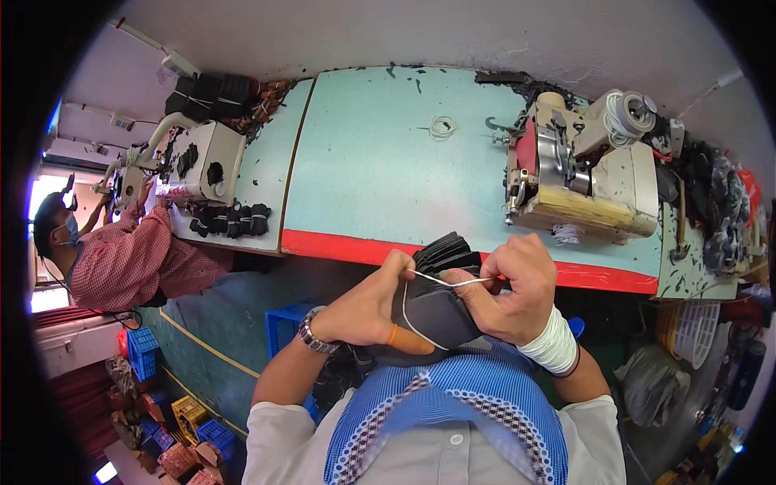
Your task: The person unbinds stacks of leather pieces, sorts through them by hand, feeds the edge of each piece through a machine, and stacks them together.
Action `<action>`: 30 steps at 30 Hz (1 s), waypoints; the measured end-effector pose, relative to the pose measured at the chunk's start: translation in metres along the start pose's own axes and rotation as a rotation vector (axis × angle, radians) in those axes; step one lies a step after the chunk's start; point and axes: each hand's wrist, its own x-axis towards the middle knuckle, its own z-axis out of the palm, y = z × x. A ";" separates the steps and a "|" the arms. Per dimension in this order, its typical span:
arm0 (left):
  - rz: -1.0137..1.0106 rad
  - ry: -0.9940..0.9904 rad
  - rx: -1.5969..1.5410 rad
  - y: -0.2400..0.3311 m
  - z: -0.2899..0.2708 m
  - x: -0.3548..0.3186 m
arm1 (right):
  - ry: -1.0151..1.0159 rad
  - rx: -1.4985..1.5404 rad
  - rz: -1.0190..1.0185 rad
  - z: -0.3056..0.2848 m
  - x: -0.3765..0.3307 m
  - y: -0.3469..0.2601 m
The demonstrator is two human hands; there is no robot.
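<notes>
My left hand (368,305) and my right hand (511,284) meet over my lap on a stack of dark grey fabric pieces (436,299). The stack fans out at its top edge near the table's red rim. A thin white cord (449,282) runs taut from my left fingertips across to my right fingers, and a loop of it curves down over the fabric. An orange cover sits on my left thumb. I wear a watch on the left wrist and a white wrap on the right wrist.
A pale green table (372,162) with a red front edge holds a beige sewing machine (578,166) at right and a small white cord coil (442,127). At left, a person in a red checked shirt (121,259) works at another machine (206,162). Blue crates (283,323) stand below.
</notes>
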 end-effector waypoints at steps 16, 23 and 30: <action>0.043 0.191 -0.083 -0.019 0.029 -0.017 | -0.083 0.013 0.097 -0.014 -0.045 0.008; 0.235 0.216 -0.172 -0.033 0.033 -0.011 | -0.214 0.154 0.250 -0.027 -0.063 0.010; 0.218 0.151 -0.354 -0.036 0.032 -0.009 | -0.370 0.123 0.120 -0.036 -0.058 0.015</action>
